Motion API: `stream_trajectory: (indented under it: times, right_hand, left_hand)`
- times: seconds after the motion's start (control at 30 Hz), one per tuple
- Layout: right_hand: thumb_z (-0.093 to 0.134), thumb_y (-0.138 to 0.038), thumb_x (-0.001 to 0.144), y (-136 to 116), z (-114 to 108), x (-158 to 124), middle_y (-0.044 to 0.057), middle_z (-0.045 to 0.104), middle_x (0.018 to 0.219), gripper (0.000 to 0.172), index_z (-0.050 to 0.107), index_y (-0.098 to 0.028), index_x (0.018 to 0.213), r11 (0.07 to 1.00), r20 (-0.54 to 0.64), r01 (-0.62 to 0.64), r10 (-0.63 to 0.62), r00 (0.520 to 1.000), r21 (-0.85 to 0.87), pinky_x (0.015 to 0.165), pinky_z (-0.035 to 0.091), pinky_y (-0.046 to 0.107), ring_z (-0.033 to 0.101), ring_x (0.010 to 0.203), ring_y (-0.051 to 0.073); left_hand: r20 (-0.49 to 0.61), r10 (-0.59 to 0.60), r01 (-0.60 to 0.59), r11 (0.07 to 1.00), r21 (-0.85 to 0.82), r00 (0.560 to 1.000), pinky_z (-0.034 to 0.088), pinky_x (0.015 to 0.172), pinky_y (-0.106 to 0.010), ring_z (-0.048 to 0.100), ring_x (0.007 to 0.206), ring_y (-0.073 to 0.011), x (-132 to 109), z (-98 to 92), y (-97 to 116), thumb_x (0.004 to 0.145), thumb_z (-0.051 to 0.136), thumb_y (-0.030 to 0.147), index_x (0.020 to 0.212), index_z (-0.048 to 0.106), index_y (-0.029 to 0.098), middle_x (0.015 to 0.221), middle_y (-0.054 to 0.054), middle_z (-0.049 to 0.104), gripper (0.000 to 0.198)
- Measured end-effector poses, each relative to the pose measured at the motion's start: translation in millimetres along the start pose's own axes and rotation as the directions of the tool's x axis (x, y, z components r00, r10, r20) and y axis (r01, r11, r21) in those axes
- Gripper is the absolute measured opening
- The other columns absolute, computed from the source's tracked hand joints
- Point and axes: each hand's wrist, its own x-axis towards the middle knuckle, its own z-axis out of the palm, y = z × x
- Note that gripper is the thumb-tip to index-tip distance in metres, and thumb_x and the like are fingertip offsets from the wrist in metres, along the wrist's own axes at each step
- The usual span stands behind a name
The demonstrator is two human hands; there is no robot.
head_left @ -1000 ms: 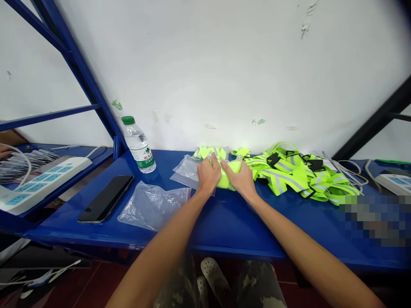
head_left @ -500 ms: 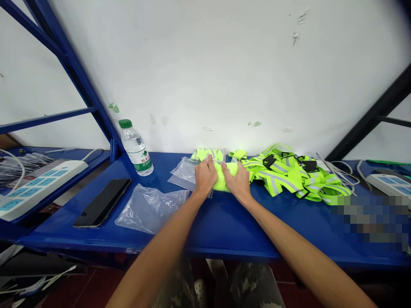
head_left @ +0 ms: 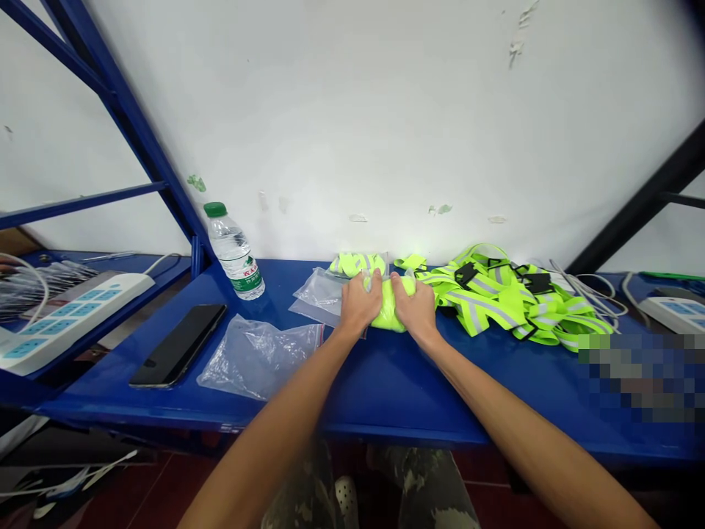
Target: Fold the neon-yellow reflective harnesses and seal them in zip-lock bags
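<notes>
Between my hands is a plastic bag with folded neon-yellow material [head_left: 388, 307] inside, resting on the blue table [head_left: 396, 397]. My left hand [head_left: 360, 300] grips its left side, and my right hand [head_left: 416, 303] grips its right side, thumbs on top. Behind my left hand lies another packed bag of yellow reflective straps [head_left: 358, 263]. Flat clear bags [head_left: 319, 292] are left of my left hand. To the right of my right hand is a heap of yellow reflective straps [head_left: 496, 301] with black buckles.
A clear zip bag [head_left: 258, 356] and a black phone [head_left: 179, 345] lie on the left. A water bottle [head_left: 236, 253] stands near the wall. A white power strip [head_left: 71, 316] is at far left; white cables [head_left: 603, 290] lie beyond the straps. Blue frame bars [head_left: 126, 125] rise at left.
Both hands have stayed on the bagged yellow material, and my left fingers have closed down around its side. The view has shifted slightly.
</notes>
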Motion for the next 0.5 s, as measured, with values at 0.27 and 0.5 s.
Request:
stream_trajectory:
  times: [0.27,0.5]
  right_hand:
    - [0.045,-0.060,0.088,-2,2,0,0.004,0.060,0.061,0.046,0.057,-0.020,0.068,0.998,0.012,0.064,-0.064,0.998,0.023,0.058,0.040,0.032,0.052,0.058,0.019]
    - [0.064,-0.058,0.077,-8,2,-5,0.012,0.073,0.092,0.051,0.067,-0.012,0.097,0.990,0.194,0.039,-0.065,0.979,0.138,0.071,0.050,0.033,0.066,0.080,0.025]
  left_hand:
    - [-0.074,-0.007,0.012,0.997,0.072,0.997,0.046,0.088,-0.040,0.065,0.094,-0.0274,6,-8.9,5,0.094,0.038,0.045,0.084,0.063,0.018,0.092,-0.013,0.071,0.038]
    - [-0.151,-0.070,0.078,0.996,0.049,0.986,0.045,0.087,-0.037,0.064,0.093,-0.0267,14,-14.4,-1,0.093,0.040,0.044,0.081,0.063,0.016,0.093,-0.015,0.070,0.038]
